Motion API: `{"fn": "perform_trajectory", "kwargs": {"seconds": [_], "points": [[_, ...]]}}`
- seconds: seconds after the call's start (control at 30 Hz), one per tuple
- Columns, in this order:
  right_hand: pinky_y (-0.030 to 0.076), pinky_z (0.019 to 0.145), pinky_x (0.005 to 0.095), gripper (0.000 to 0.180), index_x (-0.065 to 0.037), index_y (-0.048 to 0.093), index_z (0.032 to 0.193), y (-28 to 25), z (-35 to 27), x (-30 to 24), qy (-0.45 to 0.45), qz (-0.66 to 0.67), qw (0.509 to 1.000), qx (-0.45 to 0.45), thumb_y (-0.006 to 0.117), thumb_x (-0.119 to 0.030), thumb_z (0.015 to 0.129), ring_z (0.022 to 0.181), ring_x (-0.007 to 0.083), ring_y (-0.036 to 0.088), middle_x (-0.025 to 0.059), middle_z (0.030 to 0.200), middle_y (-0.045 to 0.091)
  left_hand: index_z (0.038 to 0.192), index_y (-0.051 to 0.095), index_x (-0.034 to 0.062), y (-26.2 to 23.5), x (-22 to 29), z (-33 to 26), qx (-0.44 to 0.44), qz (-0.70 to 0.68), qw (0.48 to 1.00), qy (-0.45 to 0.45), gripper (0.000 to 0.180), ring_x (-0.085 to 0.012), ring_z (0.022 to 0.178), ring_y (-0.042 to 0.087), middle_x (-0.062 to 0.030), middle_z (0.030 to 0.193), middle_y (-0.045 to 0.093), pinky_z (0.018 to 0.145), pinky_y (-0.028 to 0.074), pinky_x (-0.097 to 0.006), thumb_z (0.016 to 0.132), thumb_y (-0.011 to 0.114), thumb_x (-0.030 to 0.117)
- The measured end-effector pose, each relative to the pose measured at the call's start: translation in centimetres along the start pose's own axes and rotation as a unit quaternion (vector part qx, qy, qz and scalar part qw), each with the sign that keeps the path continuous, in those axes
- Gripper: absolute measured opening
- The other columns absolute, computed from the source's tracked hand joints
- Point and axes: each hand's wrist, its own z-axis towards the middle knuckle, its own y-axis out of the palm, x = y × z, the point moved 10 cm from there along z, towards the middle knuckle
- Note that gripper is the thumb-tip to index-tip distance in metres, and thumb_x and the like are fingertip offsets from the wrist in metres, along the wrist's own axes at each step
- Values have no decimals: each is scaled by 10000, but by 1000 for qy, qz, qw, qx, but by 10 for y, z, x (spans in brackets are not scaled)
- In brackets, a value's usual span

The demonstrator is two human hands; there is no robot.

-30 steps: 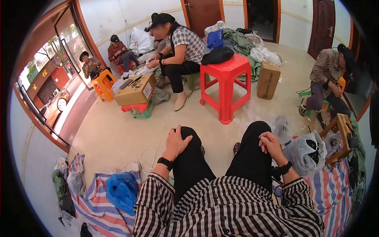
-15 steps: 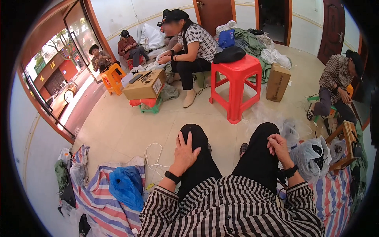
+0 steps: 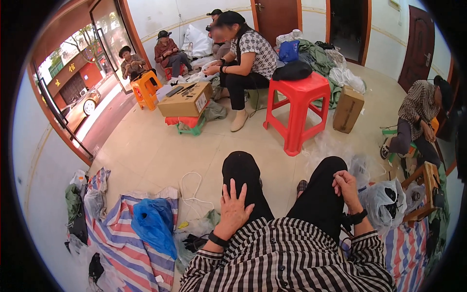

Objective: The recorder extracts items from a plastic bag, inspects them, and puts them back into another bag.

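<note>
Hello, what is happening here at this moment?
The person wearing the camera sits with both hands empty. The left hand lies flat on the left thigh, and the right hand rests on the right knee. A blue plastic bag lies on a striped sheet to the left, and a white cord lies on the floor. Ahead, a red stool carries a black bag. Other people sit around, busy with small things in their hands, near a cardboard box.

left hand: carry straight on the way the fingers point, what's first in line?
The left hand lies flat on the left thigh, fingers pointing up the leg, so it would first run along to the left knee. Beyond that is bare floor, probably nothing else close; depth is unclear.
</note>
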Motion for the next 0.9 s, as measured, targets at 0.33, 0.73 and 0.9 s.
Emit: {"fn": "perform_trajectory", "kwargs": {"seconds": [0.33, 0.73, 0.9], "points": [[373, 383, 176, 109, -32, 552, 948, -2, 1, 2, 10, -11, 1000, 6, 495, -122, 924, 462, 63, 504, 36, 684, 577, 1398, 330, 116, -3, -1, 0, -4, -13, 1000, -6, 707, -503, 1291, 218, -250, 1471, 140, 983, 309, -546, 802, 619, 362], [372, 377, 173, 104, -41, 551, 956, -4, 1, 4, 5, 2, 1000, 8, 492, -121, 923, 455, 60, 502, 29, 683, 583, 1398, 331, 117, -4, -2, -1, -4, -15, 1000, -9, 705, -498, 1298, 214, -244, 1473, 141, 990, 304, -543, 803, 622, 356], [371, 384, 168, 107, -48, 552, 956, -3, 1, 4, -6, 7, 1000, 1, 499, -137, 931, 467, 54, 506, 28, 690, 584, 1394, 339, 116, -4, -3, -2, 3, -24, 1000, -11, 701, -495, 1294, 225, -242, 1470, 152, 986, 310, -539, 798, 627, 348]]}}
